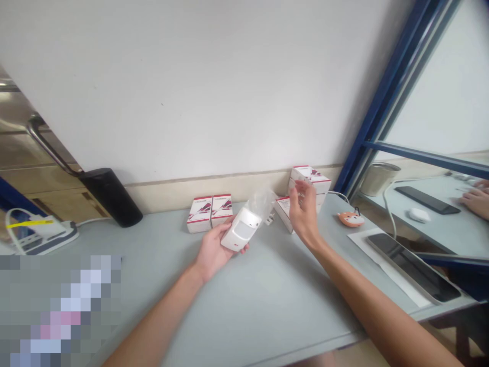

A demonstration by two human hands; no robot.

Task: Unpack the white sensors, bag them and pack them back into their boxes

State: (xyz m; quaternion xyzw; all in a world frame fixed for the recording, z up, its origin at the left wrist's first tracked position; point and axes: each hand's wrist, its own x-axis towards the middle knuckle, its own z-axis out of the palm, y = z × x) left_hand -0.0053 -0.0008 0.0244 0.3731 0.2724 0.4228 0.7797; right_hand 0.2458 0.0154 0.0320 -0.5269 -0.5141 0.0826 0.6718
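My left hand is closed round a white motion sensor, tilted with its window facing up. A clear plastic bag sticks out from the sensor's upper end. My right hand is raised to the right of the bag, apart from it, its fingers loosely curved and nothing visible in them. Behind the right hand stand white and red boxes, and a tilted box is partly hidden by it. A small white piece lies beside the sensor.
Two boxes lie against the wall. A black cylinder and a power strip are at left. An orange animal-shaped item and a phone on white paper are at right, beside a blue-framed mirror.
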